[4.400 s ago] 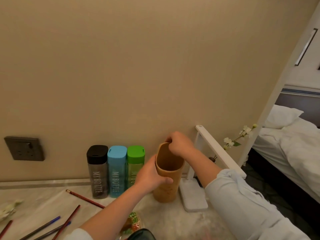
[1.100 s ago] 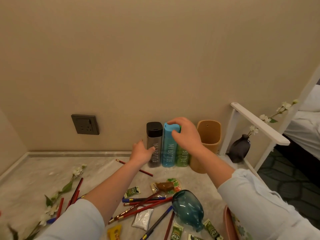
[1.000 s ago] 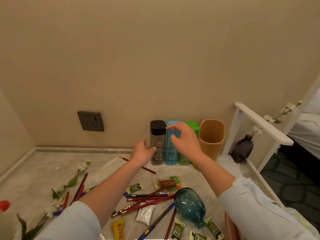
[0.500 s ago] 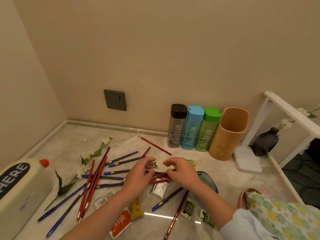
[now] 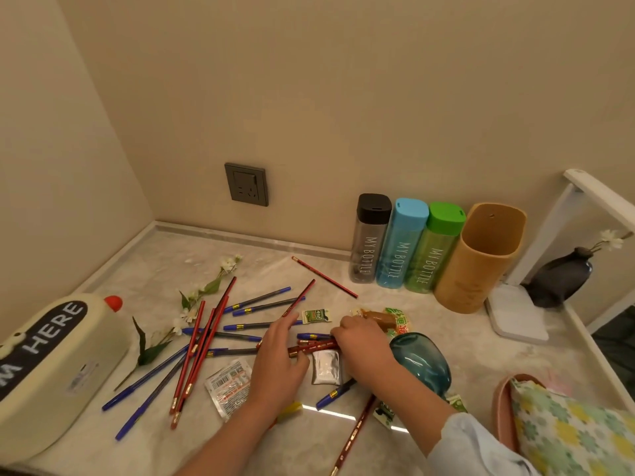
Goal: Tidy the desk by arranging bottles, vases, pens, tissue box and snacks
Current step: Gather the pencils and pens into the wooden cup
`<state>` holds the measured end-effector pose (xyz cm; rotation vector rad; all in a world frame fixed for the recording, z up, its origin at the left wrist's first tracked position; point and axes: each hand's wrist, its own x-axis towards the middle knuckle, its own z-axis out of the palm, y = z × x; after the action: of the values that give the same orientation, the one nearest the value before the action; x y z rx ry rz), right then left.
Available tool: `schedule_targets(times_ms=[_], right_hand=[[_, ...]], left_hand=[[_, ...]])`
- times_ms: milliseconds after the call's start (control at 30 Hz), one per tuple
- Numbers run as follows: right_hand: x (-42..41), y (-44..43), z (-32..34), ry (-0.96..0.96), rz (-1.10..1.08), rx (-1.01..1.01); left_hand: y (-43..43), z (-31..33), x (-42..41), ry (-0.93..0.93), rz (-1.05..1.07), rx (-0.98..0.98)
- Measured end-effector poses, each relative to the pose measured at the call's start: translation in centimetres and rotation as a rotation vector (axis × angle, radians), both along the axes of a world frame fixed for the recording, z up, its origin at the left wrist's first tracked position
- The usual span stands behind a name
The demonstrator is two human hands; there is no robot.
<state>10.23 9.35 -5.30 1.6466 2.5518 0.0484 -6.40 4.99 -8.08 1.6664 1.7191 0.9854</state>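
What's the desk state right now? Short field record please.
bottles: black, blue and green upright in a row at the wall
holder: wooden cup right of the bottles, looks empty
pens: scattered flat on the desk, none in the cup
hands: left hand and right hand gathering red pencils
vases: teal vase on its side; dark vase upright

A dark grey wall socket is sitting on the beige wall above the marble desk surface. A white desk lamp is standing at the right end of the desk, its flat base resting beside the wall and its arm extending up and out of view. A floral-patterned fabric item is lying at the lower right corner.
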Motion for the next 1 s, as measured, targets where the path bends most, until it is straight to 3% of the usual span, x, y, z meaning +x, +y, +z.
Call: schedule_targets(times_ms=[333, 500, 667, 767, 933, 1000], right_hand=[[0.0, -0.8, -0.8, 0.13, 0.012, 0.042], [0.4, -0.1, 0.9, 0.273, -0.063, 0.006], [0.1, 0.6, 3.0, 0.739, -0.266, 0.033], [0.0, 1.3, 4.8, 0.904, -0.29, -0.011], [1.1, 1.7, 8.0, 1.31, -0.393, -0.191], [2.2, 1.8, 9.4, 1.391, -0.408, -0.207]], left_hand=[[0.2, 0.4, 0.3, 0.159, -0.021, 0.101], [1.0, 2.5, 0.9, 0.2, -0.009, 0.268], [2.3, 6.6, 3.3, -0.089, 0.12, 0.23], [3.5, 8.9, 4.7, -0.315, 0.014, 0.152], [5.9, 12.6, 7.5, -0.535, -0.099, 0.129], [6.7, 14.0, 8.5, -0.589, -0.15, 0.077]])
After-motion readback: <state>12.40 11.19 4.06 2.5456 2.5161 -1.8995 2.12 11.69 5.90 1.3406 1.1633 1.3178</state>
